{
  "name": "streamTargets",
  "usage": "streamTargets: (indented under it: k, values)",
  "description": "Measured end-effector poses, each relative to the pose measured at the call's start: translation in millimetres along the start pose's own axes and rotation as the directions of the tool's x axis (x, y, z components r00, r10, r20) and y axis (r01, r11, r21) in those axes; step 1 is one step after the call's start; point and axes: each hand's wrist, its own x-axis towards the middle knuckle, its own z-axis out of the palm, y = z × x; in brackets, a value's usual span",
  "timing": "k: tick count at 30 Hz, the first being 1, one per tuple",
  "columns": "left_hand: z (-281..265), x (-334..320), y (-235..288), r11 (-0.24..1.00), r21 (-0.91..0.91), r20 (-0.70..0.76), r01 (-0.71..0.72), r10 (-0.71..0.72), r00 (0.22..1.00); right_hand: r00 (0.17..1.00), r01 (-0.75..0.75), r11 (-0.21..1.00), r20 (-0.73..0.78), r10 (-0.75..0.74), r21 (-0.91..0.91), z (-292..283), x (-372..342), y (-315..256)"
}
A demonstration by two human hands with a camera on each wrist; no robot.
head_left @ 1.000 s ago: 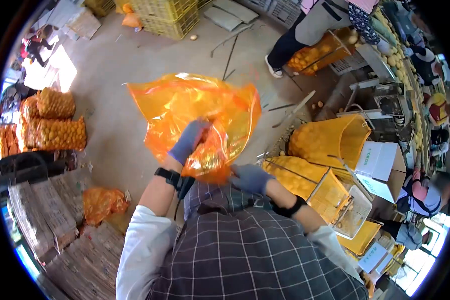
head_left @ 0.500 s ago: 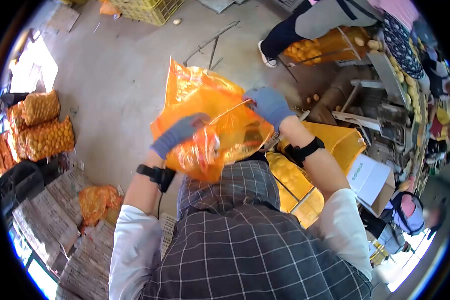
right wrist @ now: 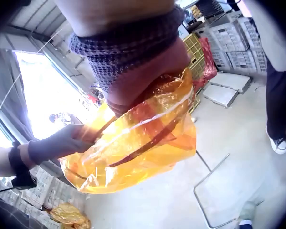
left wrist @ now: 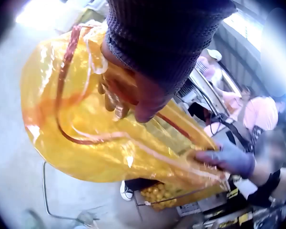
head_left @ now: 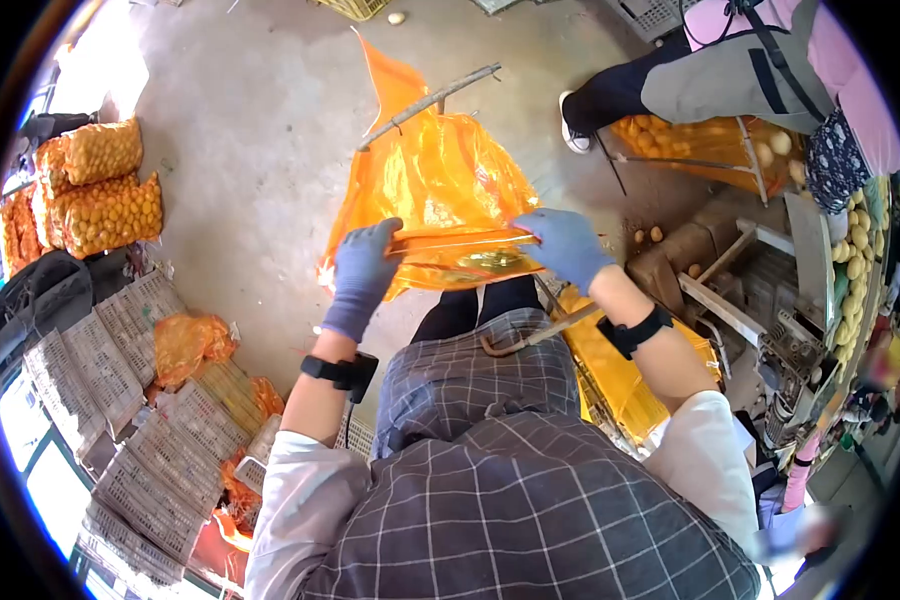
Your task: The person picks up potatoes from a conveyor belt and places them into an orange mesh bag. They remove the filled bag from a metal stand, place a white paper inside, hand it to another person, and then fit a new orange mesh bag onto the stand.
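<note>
An orange translucent plastic mesh bag [head_left: 440, 180] is spread between my two gloved hands in front of my apron. My left hand [head_left: 363, 262] grips the left part of its rim, and my right hand [head_left: 567, 245] pinches the right part. The rim is pulled into a nearly straight line between them, while the body of the bag falls away over the floor. In the left wrist view the bag [left wrist: 100, 157] bulges out, with a cord running along its edge. A metal rod [head_left: 430, 105] overlaps the bag's far side in the head view.
Full sacks of potatoes [head_left: 110, 190] are stacked at the left, above flattened grey crates [head_left: 160, 440] and a crumpled orange bag [head_left: 190, 345]. At the right, a person's leg [head_left: 620, 95] stands by a potato-filled bag [head_left: 670, 150]. Potatoes line a conveyor [head_left: 854, 250] beyond.
The right hand has moved from low beside the bag to its rim. The bag has gone from bunched up to stretched between both hands, its body lying farther from me.
</note>
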Motion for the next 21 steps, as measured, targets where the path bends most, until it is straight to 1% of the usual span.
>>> streamTargets:
  k: [1, 2, 4, 5, 7, 8, 9, 10, 12, 13, 14, 15, 16, 19, 20, 21]
  values:
    - [-3.3, -0.6, -15.1, 0.995, 0.082, 0.075, -0.051, 0.044, 0.996, 0.999, -0.047, 0.998, 0.019, 0.048, -0.034, 2.7, -3.2, 7.7]
    - [-5.9, -2.6, -20.9, 0.985, 0.148, 0.145, -0.093, 0.071, 0.987, 0.998, -0.037, 0.994, 0.045, 0.042, -0.103, 7.4, -7.5, 16.2]
    - [1.1, -10.8, -28.7, 0.976, 0.142, 0.203, -0.163, 0.132, 0.970, 0.994, 0.029, 0.970, 0.109, -0.003, -0.241, 19.5, -9.3, 34.9]
    - [0.1, -14.9, -30.8, 0.969, 0.147, 0.229, -0.198, 0.161, 0.960, 0.992, 0.087, 0.941, 0.120, -0.050, -0.328, 23.8, -9.2, 41.7]
    - [1.0, -26.7, -24.4, 0.990, -0.037, 0.317, -0.136, 0.141, 0.938, 0.981, 0.188, 0.858, 0.134, -0.140, -0.479, 35.1, -9.5, 50.6]
    - [2.1, -29.8, -21.0, 0.986, -0.128, 0.358, -0.104, 0.144, 0.923, 0.988, 0.149, 0.926, 0.083, -0.127, -0.347, 34.8, -5.0, 50.4]
    - [6.5, -29.5, -23.0, 0.979, -0.172, 0.281, -0.106, 0.152, 0.948, 0.994, 0.109, 0.971, 0.034, -0.104, -0.212, 30.5, 3.6, 53.8]
    - [6.3, -25.6, -24.2, 0.977, -0.211, 0.293, 0.020, 0.044, 0.955, 0.997, 0.070, 0.995, -0.014, -0.071, -0.075, 24.4, 13.8, 57.7]
    - [3.6, -15.0, -21.1, 0.920, -0.287, 0.332, 0.266, -0.165, 0.929, 0.996, -0.072, 0.983, 0.070, 0.061, 0.166, 4.3, 36.0, 59.3]
    - [7.0, -9.8, -24.6, 0.891, -0.358, 0.277, 0.280, -0.185, 0.943, 0.985, -0.151, 0.949, 0.123, 0.121, 0.277, -3.8, 45.7, 61.1]
    - [10.0, -0.9, -25.5, 0.930, -0.299, 0.209, 0.212, -0.153, 0.966, 0.987, -0.109, 0.973, 0.142, 0.081, 0.204, -9.6, 55.4, 65.5]
    - [13.0, 10.4, -28.0, 0.928, -0.368, 0.063, 0.059, -0.038, 0.997, 0.986, -0.059, 0.990, 0.161, 0.038, 0.130, -15.7, 66.8, 70.9]
    - [15.4, 20.2, -30.7, 0.907, -0.409, -0.092, -0.101, 0.070, 0.993, 0.983, -0.006, 0.998, 0.183, -0.005, 0.058, -20.6, 77.7, 76.6]
    - [19.4, 41.0, -36.7, 0.827, -0.559, -0.102, -0.061, 0.005, 0.995, 0.985, -0.069, 0.985, 0.166, 0.042, 0.159, -30.9, 105.5, 95.2]
    - [16.6, 45.8, -35.7, 0.778, -0.621, 0.024, 0.092, -0.098, 0.995, 0.992, -0.037, 0.984, 0.129, 0.014, 0.173, -34.6, 114.4, 99.2]
    - [11.6, 50.8, -34.0, 0.711, -0.661, 0.157, 0.242, -0.185, 0.970, 0.996, -0.004, 0.982, 0.089, -0.013, 0.187, -37.9, 123.3, 102.8]
